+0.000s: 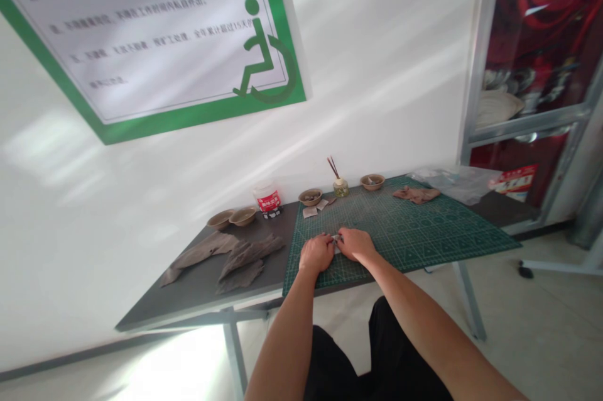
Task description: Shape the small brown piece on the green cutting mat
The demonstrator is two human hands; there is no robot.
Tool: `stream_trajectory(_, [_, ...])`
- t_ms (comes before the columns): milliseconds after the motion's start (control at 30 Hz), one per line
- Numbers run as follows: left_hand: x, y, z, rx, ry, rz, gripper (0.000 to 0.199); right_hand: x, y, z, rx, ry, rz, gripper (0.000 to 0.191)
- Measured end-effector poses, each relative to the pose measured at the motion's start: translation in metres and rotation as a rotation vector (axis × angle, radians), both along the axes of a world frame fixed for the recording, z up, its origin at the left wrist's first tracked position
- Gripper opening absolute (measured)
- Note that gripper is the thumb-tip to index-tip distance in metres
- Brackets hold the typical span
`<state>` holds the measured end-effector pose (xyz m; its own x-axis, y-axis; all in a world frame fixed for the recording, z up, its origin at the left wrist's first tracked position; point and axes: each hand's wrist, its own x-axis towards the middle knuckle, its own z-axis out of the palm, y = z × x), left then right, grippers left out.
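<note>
Near the front edge of the green cutting mat [414, 231], my left hand [317, 252] and my right hand [355, 244] are close together. Both have curled fingers pressed on a small whitish piece [336, 245] between them. The piece is mostly covered by the fingertips, so its shape is unclear. Beyond the hands, small pale square pieces [309, 212] lie on the mat beside a bowl [310, 197] with small dark things in it.
Grey-brown cloths [245, 259] and two bowls [242, 217] are on the dark table's left. Along the wall stand a red-labelled tub [267, 200], a glass jar with sticks [340, 186] and another bowl [372, 182]. A brown cloth [417, 194] and clear plastic [459, 181] lie at the right.
</note>
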<state>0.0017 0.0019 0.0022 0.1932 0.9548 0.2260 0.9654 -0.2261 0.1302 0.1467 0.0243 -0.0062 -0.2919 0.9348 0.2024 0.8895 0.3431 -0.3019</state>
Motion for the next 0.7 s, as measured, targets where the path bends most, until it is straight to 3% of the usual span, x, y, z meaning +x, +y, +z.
stream_trajectory(167, [0.0039, -0.0039, 0.0051, -0.035, -0.003, 0.039, 0.034, 0.0007, -0.0002, -0.0001, -0.001, 0.006, 0.005, 0.035])
stream_trajectory(400, [0.0, -0.001, 0.0015, 0.001, 0.002, -0.002, 0.033, -0.0023, -0.0015, 0.0016, 0.0, -0.011, -0.037, 0.039])
stream_trajectory(700, [-0.0013, -0.0006, 0.0007, -0.003, -0.017, 0.017, 0.033, 0.0005, -0.0053, 0.0076, -0.003, -0.03, 0.06, 0.037])
